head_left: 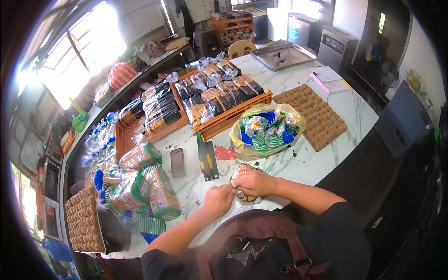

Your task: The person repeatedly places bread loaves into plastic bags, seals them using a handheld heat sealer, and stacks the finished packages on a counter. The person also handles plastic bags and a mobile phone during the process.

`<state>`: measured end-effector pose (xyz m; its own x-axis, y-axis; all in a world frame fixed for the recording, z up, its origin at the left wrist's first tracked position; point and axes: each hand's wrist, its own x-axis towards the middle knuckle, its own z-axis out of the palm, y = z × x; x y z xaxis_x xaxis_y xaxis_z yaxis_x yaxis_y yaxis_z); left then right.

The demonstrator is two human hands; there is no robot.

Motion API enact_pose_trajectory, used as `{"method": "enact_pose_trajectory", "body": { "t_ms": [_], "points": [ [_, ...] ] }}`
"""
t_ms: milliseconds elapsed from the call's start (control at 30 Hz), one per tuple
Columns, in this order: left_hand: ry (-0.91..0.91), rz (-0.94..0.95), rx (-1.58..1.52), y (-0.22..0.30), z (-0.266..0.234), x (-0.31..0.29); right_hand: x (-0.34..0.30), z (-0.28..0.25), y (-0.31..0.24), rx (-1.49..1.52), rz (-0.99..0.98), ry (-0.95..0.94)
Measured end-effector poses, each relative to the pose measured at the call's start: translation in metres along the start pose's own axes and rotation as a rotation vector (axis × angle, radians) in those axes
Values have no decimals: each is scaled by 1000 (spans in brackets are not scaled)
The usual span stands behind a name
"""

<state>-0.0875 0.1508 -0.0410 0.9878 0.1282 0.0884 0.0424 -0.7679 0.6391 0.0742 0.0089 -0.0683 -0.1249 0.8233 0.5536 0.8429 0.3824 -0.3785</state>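
Note:
A small bagged loaf [246, 197], tan and dark under clear plastic, stands on the marble-patterned table in front of me, mostly covered by my hands. My right hand [255, 181] lies over its top with the fingers closed on the bag. My left hand [219, 200] is closed too, its fingertips meeting the right hand's at the bag's left side. What exactly the left fingers pinch is hidden. Beyond the hands sits a yellowish plastic bag [242, 148] filled with blue, green and white printed wrappers. A black tool with yellow marks [208, 161] and a phone [178, 163] lie to the left.
Green-and-white bagged loaves [130, 189] pile up at the left. Orange crates [233, 120] hold dark-wrapped loaves farther back. Trays of brown rolls stand at the right [317, 114] and near left [83, 219]. A metal tray [298, 58] and papers [326, 74] lie at the far end.

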Motion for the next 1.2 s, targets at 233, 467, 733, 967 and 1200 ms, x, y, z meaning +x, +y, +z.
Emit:
{"method": "enact_pose_trajectory", "body": {
  "t_ms": [233, 467, 733, 967, 1200],
  "points": [
    [-38, -798, -1191, 10, 15, -1, -9, -7, -4, -8, 32, 90],
    [559, -446, 269, -103, -3, 36, -41, -35, -9, 18, 261, 253],
    [337, -632, 294, -138, 22, 66, -63, -85, -27, 68, 544, 218],
    [245, -630, 302, -117, 32, 23, -55, -75, -14, -10, 424, 43],
    [451, -84, 158, -61, 46, -54, -5, -20, 20, -1, 399, -303]
  ]
}}
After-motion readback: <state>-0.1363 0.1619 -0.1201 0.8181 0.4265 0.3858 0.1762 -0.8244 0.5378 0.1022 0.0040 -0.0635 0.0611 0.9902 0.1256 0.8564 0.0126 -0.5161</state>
